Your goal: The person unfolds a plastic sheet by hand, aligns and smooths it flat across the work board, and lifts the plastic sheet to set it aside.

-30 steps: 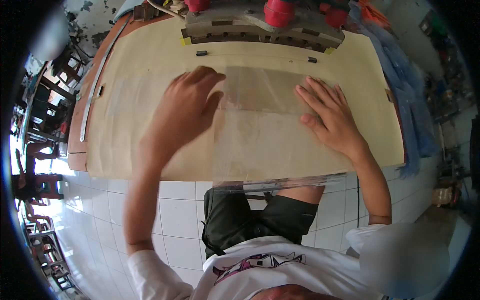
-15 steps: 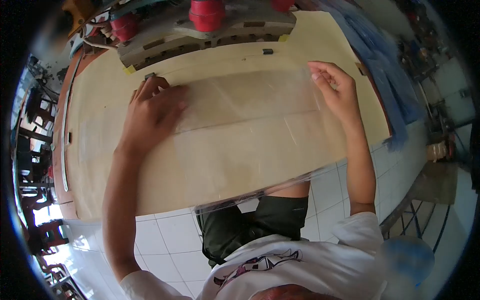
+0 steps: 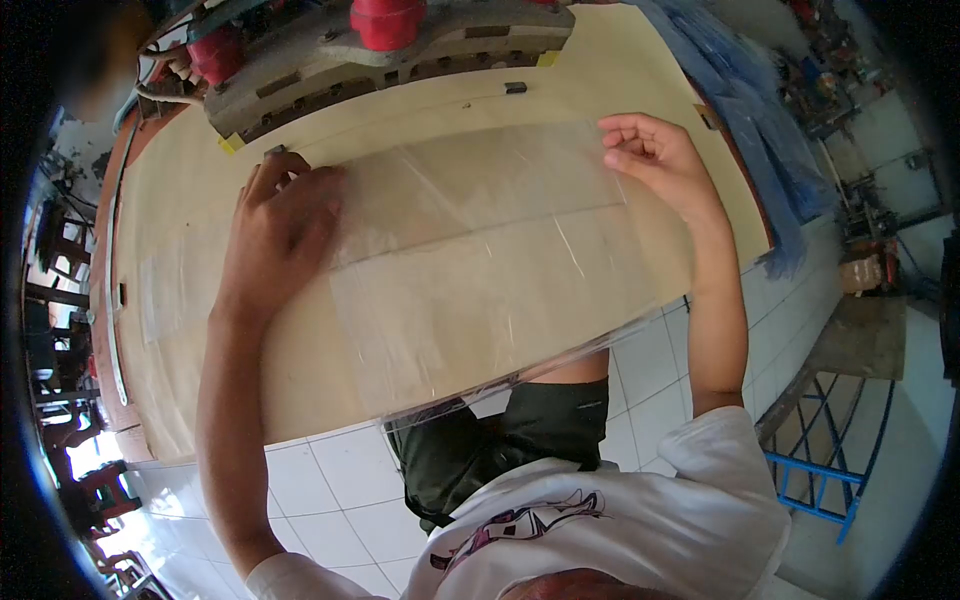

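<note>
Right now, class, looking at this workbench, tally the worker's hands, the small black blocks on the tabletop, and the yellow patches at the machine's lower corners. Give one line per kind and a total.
Left hand and right hand: 2
Small black blocks, one partly behind the left fingers: 3
Yellow patches: 2
Total: 7

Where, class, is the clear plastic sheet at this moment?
In the head view, the clear plastic sheet is spread over the cream table surface, between the left hand and the right hand.
</note>
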`<state>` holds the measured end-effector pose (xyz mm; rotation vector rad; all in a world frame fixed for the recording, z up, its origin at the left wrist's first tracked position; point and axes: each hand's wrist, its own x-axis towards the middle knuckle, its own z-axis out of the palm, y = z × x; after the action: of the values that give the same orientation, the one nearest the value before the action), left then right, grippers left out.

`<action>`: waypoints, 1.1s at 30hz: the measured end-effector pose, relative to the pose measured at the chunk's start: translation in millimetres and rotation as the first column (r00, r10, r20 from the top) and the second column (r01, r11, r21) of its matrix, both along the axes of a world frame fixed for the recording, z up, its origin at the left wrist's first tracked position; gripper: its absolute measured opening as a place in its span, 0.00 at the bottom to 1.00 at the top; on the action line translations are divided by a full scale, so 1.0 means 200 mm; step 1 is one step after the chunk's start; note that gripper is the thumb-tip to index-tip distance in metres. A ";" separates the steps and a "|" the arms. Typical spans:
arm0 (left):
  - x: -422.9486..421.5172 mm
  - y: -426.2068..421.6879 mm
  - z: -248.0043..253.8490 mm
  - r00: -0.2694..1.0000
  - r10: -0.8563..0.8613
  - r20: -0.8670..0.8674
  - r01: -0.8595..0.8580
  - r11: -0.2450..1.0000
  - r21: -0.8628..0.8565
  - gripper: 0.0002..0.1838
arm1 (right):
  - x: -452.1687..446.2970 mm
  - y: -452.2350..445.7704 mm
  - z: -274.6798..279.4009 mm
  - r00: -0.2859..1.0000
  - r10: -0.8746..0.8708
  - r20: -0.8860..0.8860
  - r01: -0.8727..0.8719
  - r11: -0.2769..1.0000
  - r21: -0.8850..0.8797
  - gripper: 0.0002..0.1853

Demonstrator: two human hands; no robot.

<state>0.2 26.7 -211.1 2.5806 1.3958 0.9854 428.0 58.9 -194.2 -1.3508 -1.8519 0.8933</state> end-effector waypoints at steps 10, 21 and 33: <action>0.00 0.00 0.01 0.999 0.024 0.034 -0.023 0.999 -0.042 0.15 | -0.05 -0.01 -0.02 0.994 -0.084 0.063 0.081 0.995 0.054 0.19; -0.06 0.03 -0.03 0.981 0.022 0.192 0.002 0.992 -0.126 0.15 | -0.04 0.01 -0.06 0.995 -0.037 0.087 0.032 0.998 0.057 0.20; -0.09 0.03 -0.01 0.993 0.030 0.116 -0.012 0.988 -0.152 0.18 | -0.07 0.00 -0.05 0.977 -0.072 0.199 0.052 0.993 0.102 0.19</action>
<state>-17.1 32.2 -213.6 2.3641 1.4121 0.9762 414.5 59.2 -203.3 -1.4769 -1.9660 0.6458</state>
